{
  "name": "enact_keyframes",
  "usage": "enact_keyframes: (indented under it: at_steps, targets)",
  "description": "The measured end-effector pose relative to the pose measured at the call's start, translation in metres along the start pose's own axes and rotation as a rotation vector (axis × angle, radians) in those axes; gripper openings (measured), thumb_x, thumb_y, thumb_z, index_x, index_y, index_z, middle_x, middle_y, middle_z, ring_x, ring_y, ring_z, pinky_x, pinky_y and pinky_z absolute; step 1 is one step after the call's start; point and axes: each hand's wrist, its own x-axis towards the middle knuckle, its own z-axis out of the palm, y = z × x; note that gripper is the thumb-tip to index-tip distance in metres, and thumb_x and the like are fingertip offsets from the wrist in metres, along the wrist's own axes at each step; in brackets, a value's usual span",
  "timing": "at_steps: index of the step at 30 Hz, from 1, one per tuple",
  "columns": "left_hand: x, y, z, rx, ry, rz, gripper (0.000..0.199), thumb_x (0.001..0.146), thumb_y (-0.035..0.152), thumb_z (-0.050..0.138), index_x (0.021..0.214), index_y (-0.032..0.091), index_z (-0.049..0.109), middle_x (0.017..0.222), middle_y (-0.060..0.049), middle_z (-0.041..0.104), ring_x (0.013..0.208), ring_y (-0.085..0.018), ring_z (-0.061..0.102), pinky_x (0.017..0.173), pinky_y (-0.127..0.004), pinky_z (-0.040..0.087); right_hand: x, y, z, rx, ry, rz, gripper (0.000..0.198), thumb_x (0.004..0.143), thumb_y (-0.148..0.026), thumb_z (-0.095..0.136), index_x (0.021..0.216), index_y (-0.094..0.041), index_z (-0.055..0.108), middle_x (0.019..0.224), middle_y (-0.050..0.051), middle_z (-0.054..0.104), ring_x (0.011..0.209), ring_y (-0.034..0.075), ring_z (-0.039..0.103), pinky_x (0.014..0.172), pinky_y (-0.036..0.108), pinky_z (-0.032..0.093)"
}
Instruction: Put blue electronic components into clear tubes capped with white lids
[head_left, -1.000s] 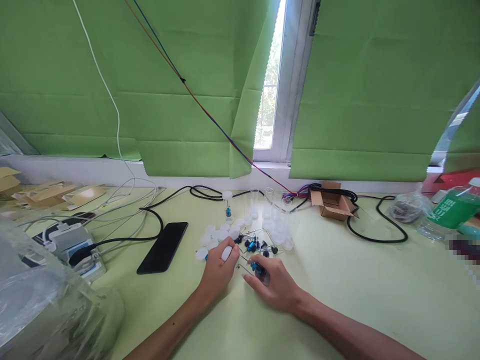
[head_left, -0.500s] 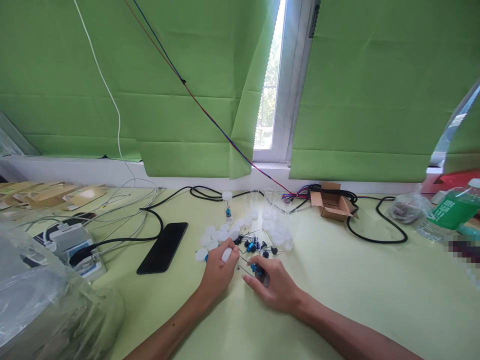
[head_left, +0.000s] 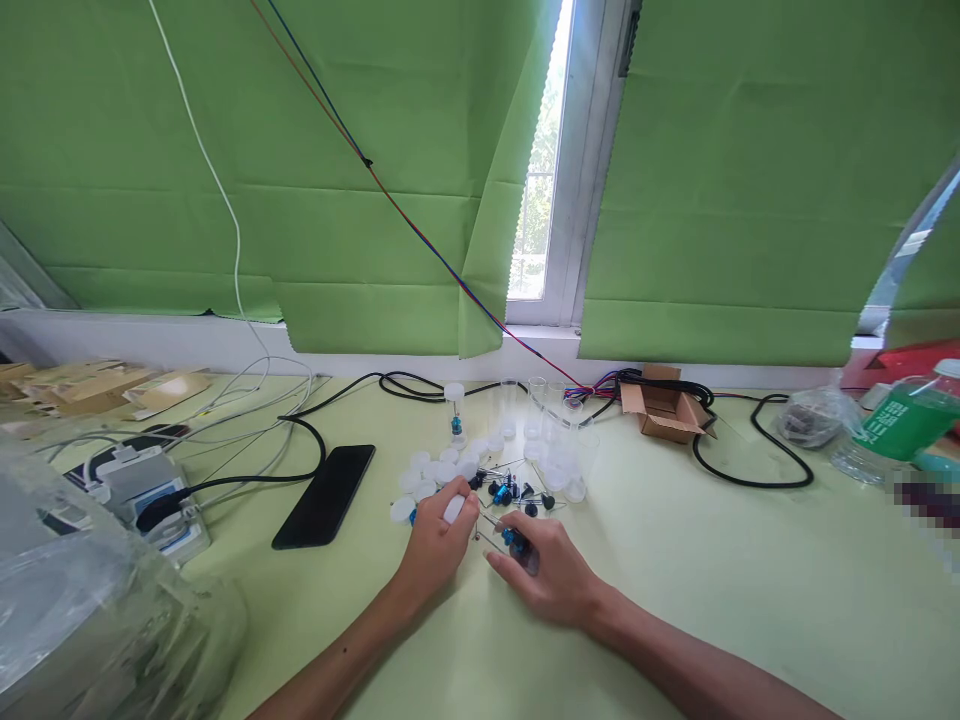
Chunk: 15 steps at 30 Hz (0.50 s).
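My left hand (head_left: 436,543) is closed around a white plastic cap (head_left: 453,509), pinched between thumb and fingers. Beside it, my right hand (head_left: 553,572) grips a clear plastic tube (head_left: 532,563), mostly hidden in the palm. Blue and black parts (head_left: 514,539) show at the tube's mouth, and thin metal pins stick out from there toward my left hand. Just beyond both hands lies a pile of black and blue pieces with metal pins (head_left: 511,490). White caps (head_left: 421,472) are scattered to its left, with more caps (head_left: 559,475) to its right.
A capped tube with a blue part inside (head_left: 455,420) stands behind the pile, near several upright clear tubes (head_left: 535,405). On the left lie a black phone (head_left: 326,497), a power strip (head_left: 161,500) and a plastic bag (head_left: 97,600). An open cardboard box (head_left: 666,410) and a bottle (head_left: 900,420) are right.
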Motion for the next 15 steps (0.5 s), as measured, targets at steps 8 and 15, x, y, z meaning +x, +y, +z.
enact_keyframes:
  at_steps: [8,15]
  targets:
    - [0.004,0.007,-0.004,0.049,0.003,0.053,0.027,0.089,0.037,0.048,0.069,0.02,0.053,0.065,0.003,0.05,0.064,-0.014,0.046,0.062,-0.025,0.037,0.001,0.001,0.001,0.022,0.018,0.003,0.026,0.087,-0.039,0.058,0.097,-0.016,0.063,0.063,-0.002,0.055,0.054,0.011,0.045,0.055,0.023,0.037]
    - [0.005,0.012,-0.007,-0.197,-0.069,-0.048,0.04,0.082,0.041,0.064,0.116,0.024,0.053,0.067,0.007,0.043,0.052,-0.01,0.039,0.049,-0.021,0.033,0.004,0.0,-0.001,0.094,0.068,0.037,0.025,0.087,-0.039,0.059,0.098,-0.016,0.063,0.068,-0.001,0.057,0.059,0.012,0.046,0.058,0.024,0.038]
